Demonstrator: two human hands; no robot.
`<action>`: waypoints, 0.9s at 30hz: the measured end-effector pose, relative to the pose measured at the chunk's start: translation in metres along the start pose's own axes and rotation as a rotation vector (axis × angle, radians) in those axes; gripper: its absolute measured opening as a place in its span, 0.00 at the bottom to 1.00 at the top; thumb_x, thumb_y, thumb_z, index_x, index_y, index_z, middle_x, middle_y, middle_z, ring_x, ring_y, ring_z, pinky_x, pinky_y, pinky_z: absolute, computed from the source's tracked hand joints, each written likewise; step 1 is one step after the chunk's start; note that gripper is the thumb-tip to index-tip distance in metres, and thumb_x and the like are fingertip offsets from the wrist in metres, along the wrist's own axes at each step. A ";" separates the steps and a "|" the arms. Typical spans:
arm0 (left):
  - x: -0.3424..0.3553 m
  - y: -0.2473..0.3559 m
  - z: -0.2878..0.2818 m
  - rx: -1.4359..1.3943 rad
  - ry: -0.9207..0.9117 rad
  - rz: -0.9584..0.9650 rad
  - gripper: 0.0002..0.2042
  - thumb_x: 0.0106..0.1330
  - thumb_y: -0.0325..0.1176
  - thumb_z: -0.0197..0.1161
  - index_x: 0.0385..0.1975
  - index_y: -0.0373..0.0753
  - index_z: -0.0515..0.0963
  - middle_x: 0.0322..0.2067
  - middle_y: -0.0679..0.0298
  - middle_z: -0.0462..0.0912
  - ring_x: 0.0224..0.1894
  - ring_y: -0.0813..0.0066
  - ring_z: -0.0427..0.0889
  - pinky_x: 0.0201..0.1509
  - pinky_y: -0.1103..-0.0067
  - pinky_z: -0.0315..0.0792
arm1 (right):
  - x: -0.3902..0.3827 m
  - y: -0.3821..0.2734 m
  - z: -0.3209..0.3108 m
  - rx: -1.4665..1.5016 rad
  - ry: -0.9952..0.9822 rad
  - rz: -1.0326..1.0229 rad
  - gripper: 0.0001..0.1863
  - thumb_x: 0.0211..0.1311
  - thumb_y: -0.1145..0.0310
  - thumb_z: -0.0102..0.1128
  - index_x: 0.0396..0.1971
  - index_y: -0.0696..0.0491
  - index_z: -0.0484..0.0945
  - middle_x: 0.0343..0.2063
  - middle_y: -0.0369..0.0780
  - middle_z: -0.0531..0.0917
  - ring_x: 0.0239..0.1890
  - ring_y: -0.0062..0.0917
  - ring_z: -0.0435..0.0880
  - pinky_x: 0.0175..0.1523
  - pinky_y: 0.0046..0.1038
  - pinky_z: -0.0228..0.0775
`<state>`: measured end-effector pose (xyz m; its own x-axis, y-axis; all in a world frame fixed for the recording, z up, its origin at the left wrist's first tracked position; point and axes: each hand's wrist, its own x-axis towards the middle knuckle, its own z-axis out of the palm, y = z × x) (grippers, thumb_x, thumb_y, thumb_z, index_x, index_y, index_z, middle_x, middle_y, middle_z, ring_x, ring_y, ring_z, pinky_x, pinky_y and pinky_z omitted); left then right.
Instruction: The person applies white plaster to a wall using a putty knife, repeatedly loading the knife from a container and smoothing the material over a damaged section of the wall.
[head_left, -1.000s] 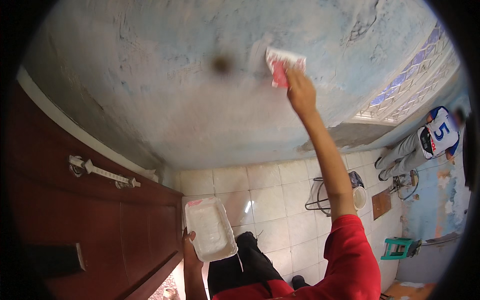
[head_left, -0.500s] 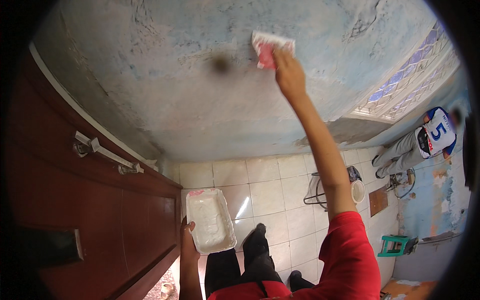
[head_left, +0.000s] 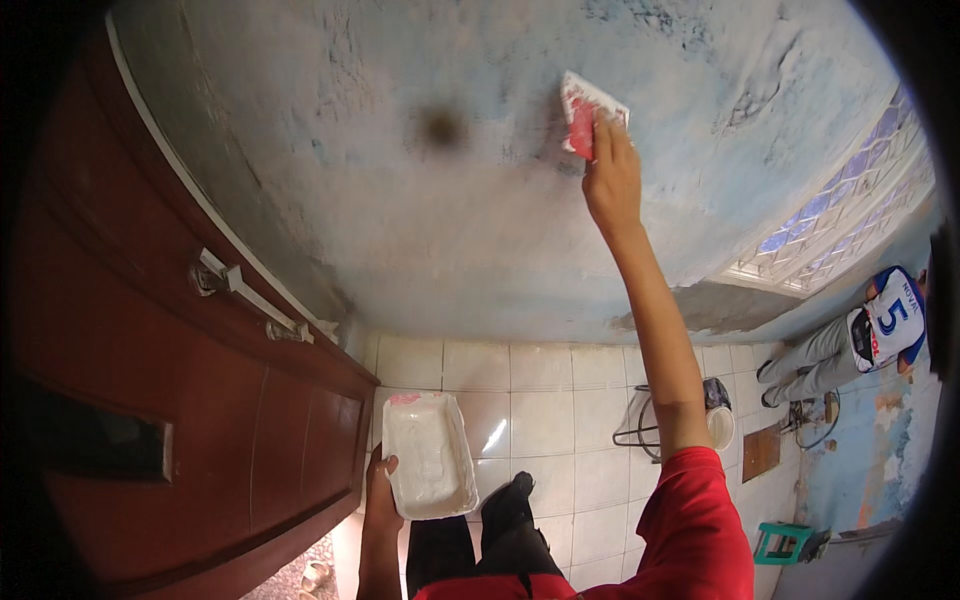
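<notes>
High on a patchy pale-blue wall (head_left: 480, 240), my right hand (head_left: 613, 190) grips a red putty spreader (head_left: 581, 130) smeared with white. The spreader is at the wall, its blade tilted; whether the edge touches all along cannot be made out. Low at the left, my left hand (head_left: 381, 485) holds a white rectangular tray (head_left: 464, 445) by its left side, thumb over the rim. White putty (head_left: 428, 458) coats the inside of the tray, and pink smears mark its far rim.
A brown door (head_left: 215, 400) with a metal handle (head_left: 250, 295) stands at the left. Toward the right are a barred window (head_left: 840, 200), a stool frame (head_left: 635, 425), a pale bucket (head_left: 720, 428) and a green stool (head_left: 782, 543). Another person (head_left: 870, 330) faces the right-hand wall. White tiles (head_left: 545, 420) cover the floor.
My right hand and the spreader have moved right along the wall, and the spreader has turned. My left hand still holds the tray. The view has shifted slightly.
</notes>
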<state>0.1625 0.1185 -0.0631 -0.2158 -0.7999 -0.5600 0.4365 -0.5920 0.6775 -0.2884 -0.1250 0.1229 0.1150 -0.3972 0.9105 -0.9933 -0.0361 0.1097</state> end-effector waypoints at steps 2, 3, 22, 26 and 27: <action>0.003 -0.003 -0.005 0.003 0.018 -0.003 0.34 0.60 0.48 0.62 0.62 0.32 0.67 0.54 0.54 0.77 0.56 0.59 0.78 0.60 0.66 0.72 | -0.036 0.004 0.017 0.016 -0.147 -0.002 0.27 0.59 0.75 0.53 0.61 0.60 0.69 0.56 0.53 0.76 0.56 0.47 0.75 0.57 0.43 0.67; 0.004 -0.002 -0.005 -0.026 -0.032 -0.005 0.33 0.62 0.47 0.60 0.64 0.33 0.66 0.56 0.54 0.76 0.57 0.60 0.77 0.60 0.66 0.72 | -0.068 0.005 0.030 0.039 -0.300 -0.003 0.27 0.60 0.74 0.53 0.62 0.60 0.68 0.57 0.53 0.75 0.57 0.47 0.74 0.58 0.44 0.66; -0.024 0.038 0.027 0.031 -0.001 0.002 0.36 0.63 0.51 0.61 0.63 0.30 0.66 0.56 0.53 0.76 0.57 0.61 0.78 0.60 0.66 0.72 | -0.110 0.056 0.000 -0.059 -0.370 -0.024 0.25 0.61 0.74 0.50 0.60 0.58 0.71 0.55 0.49 0.78 0.56 0.41 0.78 0.56 0.40 0.70; -0.021 0.034 0.024 0.010 -0.035 -0.025 0.36 0.62 0.51 0.62 0.63 0.30 0.65 0.56 0.53 0.76 0.57 0.60 0.77 0.60 0.66 0.72 | -0.134 0.038 -0.004 0.030 -0.452 0.016 0.24 0.59 0.75 0.51 0.58 0.59 0.72 0.52 0.49 0.79 0.54 0.41 0.79 0.54 0.40 0.70; -0.024 0.038 0.028 0.006 -0.034 -0.013 0.36 0.62 0.51 0.62 0.63 0.30 0.65 0.56 0.53 0.76 0.57 0.60 0.77 0.60 0.66 0.72 | -0.120 0.035 -0.009 0.094 -0.455 0.088 0.24 0.59 0.76 0.51 0.58 0.59 0.73 0.52 0.49 0.79 0.53 0.42 0.79 0.54 0.40 0.70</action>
<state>0.1600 0.1122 -0.0110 -0.2507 -0.7949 -0.5525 0.4281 -0.6030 0.6732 -0.3370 -0.0699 0.0209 0.0348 -0.7632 0.6452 -0.9982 -0.0587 -0.0155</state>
